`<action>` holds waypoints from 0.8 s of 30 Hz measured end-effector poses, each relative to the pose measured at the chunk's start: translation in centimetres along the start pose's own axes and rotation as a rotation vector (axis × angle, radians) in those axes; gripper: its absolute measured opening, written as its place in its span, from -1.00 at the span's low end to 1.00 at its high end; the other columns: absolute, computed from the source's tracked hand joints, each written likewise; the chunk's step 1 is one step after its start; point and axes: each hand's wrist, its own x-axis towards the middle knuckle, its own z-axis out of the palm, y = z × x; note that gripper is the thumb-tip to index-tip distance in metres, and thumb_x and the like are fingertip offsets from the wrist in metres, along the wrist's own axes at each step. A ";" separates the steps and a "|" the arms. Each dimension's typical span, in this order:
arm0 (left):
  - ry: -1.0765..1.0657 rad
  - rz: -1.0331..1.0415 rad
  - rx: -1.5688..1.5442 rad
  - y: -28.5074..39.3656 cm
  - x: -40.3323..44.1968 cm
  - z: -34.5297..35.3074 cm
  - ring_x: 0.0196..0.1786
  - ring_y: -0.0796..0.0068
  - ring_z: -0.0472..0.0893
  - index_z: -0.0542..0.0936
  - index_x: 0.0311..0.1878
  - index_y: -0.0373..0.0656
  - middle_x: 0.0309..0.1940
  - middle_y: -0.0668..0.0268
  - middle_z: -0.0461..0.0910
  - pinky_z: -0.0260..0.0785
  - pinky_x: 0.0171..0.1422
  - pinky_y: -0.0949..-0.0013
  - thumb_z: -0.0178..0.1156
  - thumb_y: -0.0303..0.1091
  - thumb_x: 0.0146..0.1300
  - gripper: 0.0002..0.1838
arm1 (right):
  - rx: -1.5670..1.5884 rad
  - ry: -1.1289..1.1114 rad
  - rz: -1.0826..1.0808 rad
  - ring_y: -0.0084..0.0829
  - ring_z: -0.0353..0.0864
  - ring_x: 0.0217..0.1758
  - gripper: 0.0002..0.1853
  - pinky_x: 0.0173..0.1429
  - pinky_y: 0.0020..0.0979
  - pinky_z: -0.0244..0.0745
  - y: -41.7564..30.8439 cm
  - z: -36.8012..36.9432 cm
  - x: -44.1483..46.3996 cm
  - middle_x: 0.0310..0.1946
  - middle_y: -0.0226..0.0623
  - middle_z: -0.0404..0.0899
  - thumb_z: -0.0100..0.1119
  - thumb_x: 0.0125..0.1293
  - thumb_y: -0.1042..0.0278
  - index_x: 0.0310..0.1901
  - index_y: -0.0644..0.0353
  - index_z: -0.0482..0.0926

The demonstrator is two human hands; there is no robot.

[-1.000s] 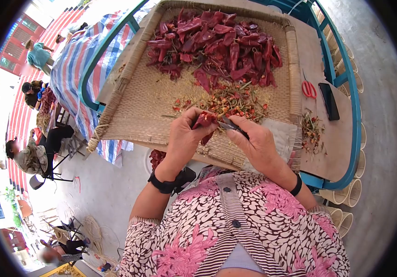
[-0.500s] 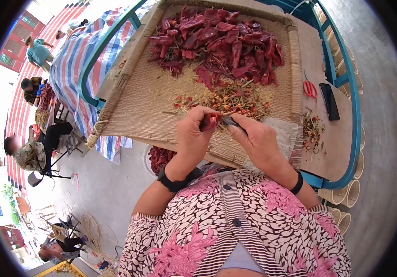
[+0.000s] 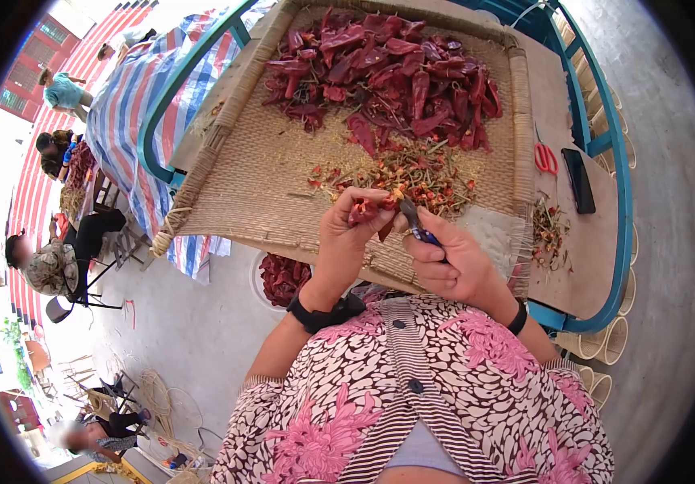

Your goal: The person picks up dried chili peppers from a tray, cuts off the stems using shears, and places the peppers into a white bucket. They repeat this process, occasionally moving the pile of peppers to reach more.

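My left hand (image 3: pixel 344 234) is closed round a dried red pepper (image 3: pixel 366 211), whose opened end faces right. In my right hand (image 3: pixel 451 262) are blue-handled clippers (image 3: pixel 416 224) with dark metal jaws, their tip close beside the pepper's cut end. Both hands are over the near edge of a woven tray (image 3: pixel 259 189). Just beyond the fingers lies a pile of cut stems and caps (image 3: pixel 424 177) with pale seeds. A large heap of dried red peppers (image 3: pixel 388 73) covers the tray's far part.
Red-handled scissors (image 3: pixel 545 156) and a black phone (image 3: pixel 578 181) lie on the board to the right, near more stem scraps (image 3: pixel 549 234). A blue metal rail (image 3: pixel 623 242) surrounds it. Below the tray's left side stands a tub of peppers (image 3: pixel 283 278). Other people sit at left.
My right hand has turned, bringing the clippers' blue handles and jaws into view. An orange-yellow bit now shows at the jaws. My left hand still holds the pepper.
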 end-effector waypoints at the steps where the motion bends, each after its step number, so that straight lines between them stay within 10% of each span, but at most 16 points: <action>1: -0.001 0.004 -0.042 0.1 0.1 0.2 -0.22 0.72 0.50 0.54 -0.10 -0.19 -0.17 0.41 0.61 0.39 -0.21 0.59 0.17 -0.64 0.28 -0.83 | 0.076 -0.068 -0.025 -0.72 0.03 -0.81 -0.66 -0.77 -0.63 -0.03 0.1 0.0 0.1 -0.65 -0.59 0.19 -0.13 0.52 0.04 0.02 0.12 0.47; 7: 0.007 -0.117 0.352 0.2 -1.1 -1.5 -0.21 0.74 0.48 0.53 -0.09 -0.18 -0.20 0.43 0.57 0.36 -0.15 0.59 0.20 -0.57 0.29 -0.84 | -0.100 -0.025 -0.332 -0.73 0.07 -0.78 -0.61 -0.74 -0.64 0.03 -1.6 0.5 -0.4 -0.62 -0.58 0.19 -0.17 0.53 0.01 0.13 0.13 0.40; 10: 0.041 -0.122 0.501 2.2 -0.5 -2.2 -0.22 0.75 0.47 0.52 -0.07 -0.19 -0.28 0.47 0.53 0.35 -0.12 0.60 0.22 -0.56 0.26 -0.81 | 0.188 0.137 -0.100 -0.73 0.07 -0.78 -0.59 -0.73 -0.64 0.04 -2.0 -0.8 0.2 -0.61 -0.56 0.19 -0.21 0.54 0.00 0.16 0.12 0.39; 15: 0.063 -0.131 0.903 6.4 4.2 -6.5 -0.28 0.58 0.51 0.53 -0.15 -0.25 -0.39 0.37 0.52 0.39 -0.13 0.48 0.32 -0.47 0.06 -0.73 | 0.493 0.136 0.110 -0.71 0.14 -0.80 -0.47 -0.74 -0.62 0.08 -2.5 -3.1 0.9 -0.78 -0.58 0.14 -0.14 0.45 -0.21 -0.46 0.12 0.27; 19: 0.148 0.081 1.538 7.2 10.1 -10.2 -0.24 0.08 0.57 0.56 -0.17 -0.27 -0.37 0.07 0.57 0.43 -0.09 0.20 0.27 -0.42 -0.08 -0.67 | 0.496 0.168 0.102 -0.72 0.15 -0.77 -0.50 -0.71 -0.63 0.09 -2.4 -4.0 1.1 -0.71 -0.58 0.20 -0.14 0.46 -0.17 -0.34 0.17 0.36; 24: 0.112 0.134 1.588 5.4 17.2 -14.2 -0.02 -0.13 0.52 0.56 -0.16 -0.22 -0.17 -0.07 0.52 0.40 0.03 -0.01 0.11 -0.44 0.07 -0.76 | 0.325 0.160 0.051 -0.72 0.14 -0.72 -0.58 -0.67 -0.63 0.09 -2.2 -3.8 0.9 -0.56 -0.57 0.29 -0.15 0.50 -0.08 0.04 0.12 0.44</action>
